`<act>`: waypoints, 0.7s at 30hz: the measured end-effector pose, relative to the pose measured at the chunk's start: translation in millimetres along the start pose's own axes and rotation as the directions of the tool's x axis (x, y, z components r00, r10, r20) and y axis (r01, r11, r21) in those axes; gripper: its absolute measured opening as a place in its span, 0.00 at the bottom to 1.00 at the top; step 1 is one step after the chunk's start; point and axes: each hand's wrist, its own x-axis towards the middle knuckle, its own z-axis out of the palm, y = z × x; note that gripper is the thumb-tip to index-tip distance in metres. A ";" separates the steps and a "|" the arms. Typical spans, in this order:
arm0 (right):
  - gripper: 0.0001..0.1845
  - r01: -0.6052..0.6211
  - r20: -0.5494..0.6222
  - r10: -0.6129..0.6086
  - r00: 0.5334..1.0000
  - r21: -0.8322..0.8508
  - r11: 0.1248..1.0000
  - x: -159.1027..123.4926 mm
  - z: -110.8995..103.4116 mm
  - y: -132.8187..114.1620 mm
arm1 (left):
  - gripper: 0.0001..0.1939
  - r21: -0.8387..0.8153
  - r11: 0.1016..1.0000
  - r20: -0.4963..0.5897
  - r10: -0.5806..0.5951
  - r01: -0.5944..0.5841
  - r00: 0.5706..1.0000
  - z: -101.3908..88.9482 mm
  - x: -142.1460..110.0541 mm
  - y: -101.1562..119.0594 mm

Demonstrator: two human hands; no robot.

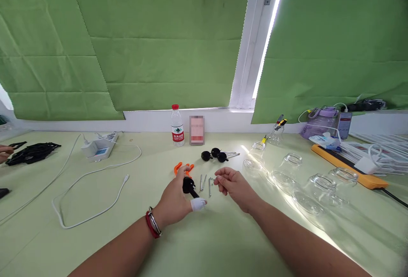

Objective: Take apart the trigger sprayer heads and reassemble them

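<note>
1. Left hand (177, 202), lower centre of the frame: closed around a small black caster wheel with a metal stem (189, 187); thumb tip wrapped in white bandage; red and silver bracelets at the wrist.
2. Right hand (233, 185), just right of centre: fingers loosely curled and apart, holding nothing that can be seen, hovering just beside loose silver metal pins (205, 182) lying on the pale green desk (223, 243).
3. Orange plastic clip (182, 168), directly above the left hand, partly hidden by it.
4. Two more black caster wheels with stems (218, 155), above the pins, centre of the frame.
5. Clear plastic water bottle with red cap and label (177, 126), upright at the desk's far edge, centre.
6. Several clear glass jars (306, 185), lying on their sides, right of centre.
7. White charger with trailing white cable (99, 148), left of centre.
8. Another person's hand (4, 152), far left edge, beside black plastic parts (33, 151).
</note>
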 end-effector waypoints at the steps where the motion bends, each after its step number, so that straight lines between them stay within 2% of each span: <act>1: 0.06 0.003 -0.054 -0.009 0.998 -0.107 0.994 3.0 -5.9 2.2 | 0.41 -0.091 0.994 0.054 -0.056 0.061 0.997 -3.4 0.7 1.5; 3: 0.06 0.034 -0.088 -0.072 0.994 -0.372 0.928 7.1 -14.3 8.6 | 0.34 -0.266 0.946 0.174 -0.143 0.186 0.974 -9.7 1.0 5.6; 5: 0.07 0.123 -0.035 -0.185 0.982 -0.621 0.774 9.2 -17.1 15.2 | 0.28 -0.402 0.869 0.257 -0.194 0.287 0.947 -14.6 0.0 9.7; 7: 0.10 0.198 0.038 -0.260 0.965 -0.753 0.627 10.1 -15.2 19.3 | 0.24 -0.495 0.794 0.308 -0.221 0.354 0.925 -17.5 -1.5 11.7; 11: 0.12 0.233 0.113 -0.260 0.959 -0.836 0.497 10.7 -5.6 18.7 | 0.20 -0.586 0.692 0.382 -0.224 0.422 0.897 -18.0 -2.8 8.0; 15: 0.14 0.230 0.162 -0.220 0.962 -0.915 0.331 10.7 0.1 16.7 | 0.18 -0.590 0.684 0.381 -0.232 0.429 0.895 -17.7 -2.4 3.3; 18: 0.14 0.226 0.163 -0.212 0.964 -0.920 0.319 11.1 0.4 16.9 | 0.19 -0.566 0.705 0.391 -0.227 0.428 0.892 -18.4 -2.7 4.7; 21: 0.13 0.224 0.162 -0.214 0.963 -0.923 0.312 12.3 -0.4 16.8 | 0.23 -0.519 0.775 0.364 -0.180 0.359 0.914 -17.3 -4.0 9.6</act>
